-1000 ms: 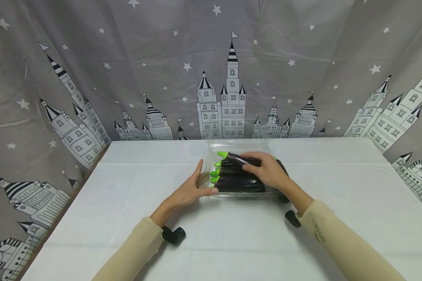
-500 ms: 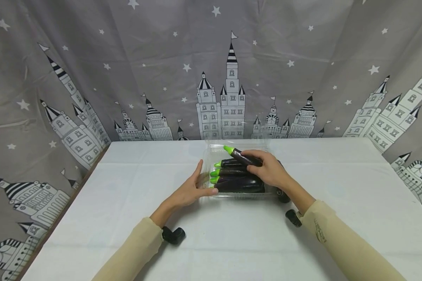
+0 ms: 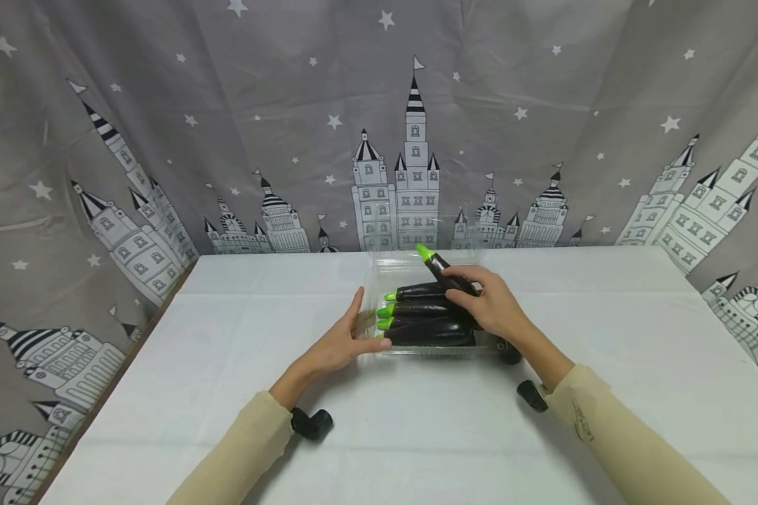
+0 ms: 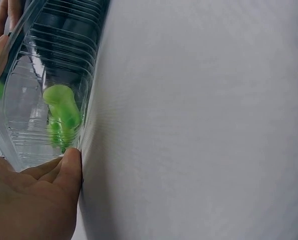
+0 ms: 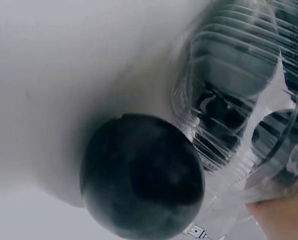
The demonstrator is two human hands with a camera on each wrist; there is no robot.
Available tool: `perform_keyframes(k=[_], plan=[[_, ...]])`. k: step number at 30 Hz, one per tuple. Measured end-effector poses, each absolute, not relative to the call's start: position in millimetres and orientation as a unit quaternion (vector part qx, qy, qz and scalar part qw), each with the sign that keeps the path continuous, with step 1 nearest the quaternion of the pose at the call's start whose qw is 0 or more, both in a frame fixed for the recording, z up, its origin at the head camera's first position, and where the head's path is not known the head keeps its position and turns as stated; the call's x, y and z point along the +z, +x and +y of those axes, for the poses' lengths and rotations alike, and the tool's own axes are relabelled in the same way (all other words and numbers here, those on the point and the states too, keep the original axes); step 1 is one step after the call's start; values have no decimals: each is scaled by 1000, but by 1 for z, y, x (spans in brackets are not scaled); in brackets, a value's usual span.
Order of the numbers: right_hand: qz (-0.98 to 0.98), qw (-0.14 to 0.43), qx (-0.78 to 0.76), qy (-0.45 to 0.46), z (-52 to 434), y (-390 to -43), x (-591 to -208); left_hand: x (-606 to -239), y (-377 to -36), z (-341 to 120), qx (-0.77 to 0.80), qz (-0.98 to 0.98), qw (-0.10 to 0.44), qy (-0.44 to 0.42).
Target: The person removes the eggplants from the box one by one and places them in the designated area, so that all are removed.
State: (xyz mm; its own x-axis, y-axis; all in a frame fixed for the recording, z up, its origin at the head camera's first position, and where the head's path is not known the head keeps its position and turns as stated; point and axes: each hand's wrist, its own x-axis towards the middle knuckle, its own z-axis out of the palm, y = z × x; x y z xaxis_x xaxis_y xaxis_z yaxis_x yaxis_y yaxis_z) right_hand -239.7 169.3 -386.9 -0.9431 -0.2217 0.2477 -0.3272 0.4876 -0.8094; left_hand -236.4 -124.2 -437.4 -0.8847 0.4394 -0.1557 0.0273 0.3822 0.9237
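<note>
A clear plastic clamshell box [image 3: 429,351] stands with its lid [image 3: 426,224] raised at the back. Inside it several dark eggplants [image 3: 426,330] lie side by side, green stems to the left. My right hand [image 3: 489,301] grips one eggplant [image 3: 442,270] between thumb and fingers, tilted, its stem pointing up and away over the box's back. Straight and spread, the fingers and thumb of my left hand [image 3: 337,344] touch the box's left end; in the left wrist view the thumb [image 4: 71,165] lies at the box's lower edge.
Another eggplant [image 3: 509,352] lies outside the box at its right end, mostly hidden by my right hand; its rounded end [image 5: 141,175] fills much of the right wrist view. A white cloth [image 3: 227,294] covers the table. Behind hangs a grey castle-print curtain [image 3: 259,105].
My right hand has lifted one eggplant from the back of the row and turned it, its stem end swinging up, back and right. My left hand stays at the box.
</note>
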Motion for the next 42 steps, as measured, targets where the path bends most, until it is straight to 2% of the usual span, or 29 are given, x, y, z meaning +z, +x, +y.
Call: perform_keyframes(k=[15, 42], plan=[[-871, 42, 461, 164, 180, -235, -378, -437, -236, -126, 531, 814, 187, 143], [-865, 58, 472, 161, 200, -226, -378, -438, -238, -124, 545, 802, 195, 149]])
